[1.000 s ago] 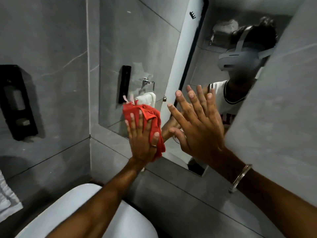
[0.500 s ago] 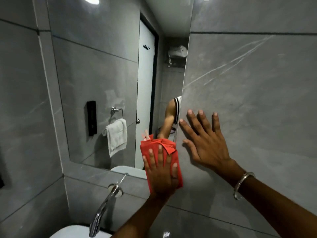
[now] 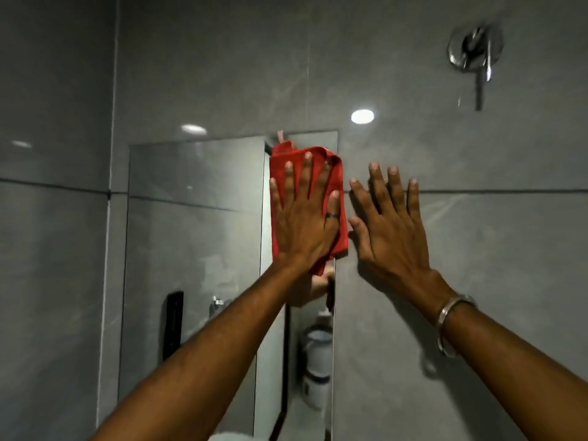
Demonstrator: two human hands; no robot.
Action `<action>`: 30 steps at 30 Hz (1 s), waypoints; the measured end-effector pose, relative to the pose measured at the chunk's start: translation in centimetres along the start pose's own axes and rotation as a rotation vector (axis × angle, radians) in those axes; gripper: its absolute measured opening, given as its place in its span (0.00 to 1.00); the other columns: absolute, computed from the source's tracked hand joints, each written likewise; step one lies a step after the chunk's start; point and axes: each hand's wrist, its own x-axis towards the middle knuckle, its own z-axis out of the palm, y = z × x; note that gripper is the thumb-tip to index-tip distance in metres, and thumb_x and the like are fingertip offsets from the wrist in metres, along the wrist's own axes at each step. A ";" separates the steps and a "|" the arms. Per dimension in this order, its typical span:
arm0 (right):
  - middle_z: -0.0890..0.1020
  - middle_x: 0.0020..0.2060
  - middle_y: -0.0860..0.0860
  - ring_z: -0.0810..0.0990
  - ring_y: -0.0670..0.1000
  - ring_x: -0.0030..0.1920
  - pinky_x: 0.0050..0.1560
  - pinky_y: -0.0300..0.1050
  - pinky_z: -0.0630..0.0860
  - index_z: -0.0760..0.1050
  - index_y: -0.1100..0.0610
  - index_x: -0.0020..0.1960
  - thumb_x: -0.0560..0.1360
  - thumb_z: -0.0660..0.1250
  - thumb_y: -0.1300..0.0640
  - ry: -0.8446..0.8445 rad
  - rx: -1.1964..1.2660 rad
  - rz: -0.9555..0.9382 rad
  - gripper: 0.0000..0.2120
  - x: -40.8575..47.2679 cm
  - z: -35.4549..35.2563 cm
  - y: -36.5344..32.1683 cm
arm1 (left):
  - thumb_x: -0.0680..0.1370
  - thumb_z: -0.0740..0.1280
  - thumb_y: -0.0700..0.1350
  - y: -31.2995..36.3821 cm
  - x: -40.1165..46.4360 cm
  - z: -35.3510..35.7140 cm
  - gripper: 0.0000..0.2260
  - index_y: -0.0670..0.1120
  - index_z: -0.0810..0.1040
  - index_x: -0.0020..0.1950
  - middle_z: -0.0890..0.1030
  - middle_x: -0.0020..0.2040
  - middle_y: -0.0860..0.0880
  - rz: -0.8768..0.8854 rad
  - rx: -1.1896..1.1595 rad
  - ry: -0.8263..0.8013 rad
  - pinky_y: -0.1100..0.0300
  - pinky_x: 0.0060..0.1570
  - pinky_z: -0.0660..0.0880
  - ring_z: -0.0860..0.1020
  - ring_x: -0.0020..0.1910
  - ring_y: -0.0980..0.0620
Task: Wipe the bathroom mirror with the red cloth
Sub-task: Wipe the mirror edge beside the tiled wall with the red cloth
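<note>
The bathroom mirror [image 3: 194,249] is a tall pane set in the grey tiled wall, its top edge just above mid-frame. A folded red cloth [image 3: 338,192] lies flat against the mirror's upper right corner. My left hand [image 3: 305,218] presses it there with the fingers spread over it, a ring on one finger. My right hand [image 3: 391,224] rests flat and empty on the wall tile just right of the mirror's edge, fingers apart, with a metal bangle on the wrist.
A chrome wall fitting [image 3: 475,52] sticks out of the tile at the upper right. The mirror reflects a black dispenser [image 3: 173,326], a door and a white holder [image 3: 316,361]. Grey tile walls surround the mirror.
My left hand has slid the red cloth up the mirror's right side to its top corner. My right hand has moved up the wall beside it, and my view has tilted upward.
</note>
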 end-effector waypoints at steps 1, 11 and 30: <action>0.41 0.86 0.53 0.37 0.55 0.85 0.84 0.63 0.39 0.46 0.48 0.86 0.85 0.44 0.40 0.005 -0.001 0.007 0.31 1.2 -0.1 0.3 | 0.85 0.43 0.61 0.2 2.4 -0.7 0.31 0.49 0.43 0.84 0.41 0.85 0.46 0.002 0.008 0.005 0.36 0.80 0.41 0.40 0.84 0.43; 0.42 0.86 0.53 0.38 0.55 0.85 0.84 0.57 0.36 0.45 0.49 0.86 0.85 0.42 0.40 0.002 -0.054 -0.024 0.32 2.7 0.9 0.3 | 0.86 0.46 0.60 0.7 5.5 -1.2 0.30 0.50 0.42 0.85 0.40 0.85 0.47 -0.008 0.021 0.074 0.37 0.81 0.39 0.38 0.84 0.43; 0.54 0.84 0.44 0.46 0.42 0.85 0.79 0.32 0.48 0.64 0.52 0.81 0.85 0.52 0.46 -0.457 0.706 0.445 0.27 -27.4 -6.7 -8.1 | 0.81 0.59 0.34 2.1 -31.1 1.3 0.33 0.48 0.50 0.83 0.52 0.84 0.50 -0.152 -0.604 -0.396 0.40 0.82 0.52 0.44 0.85 0.51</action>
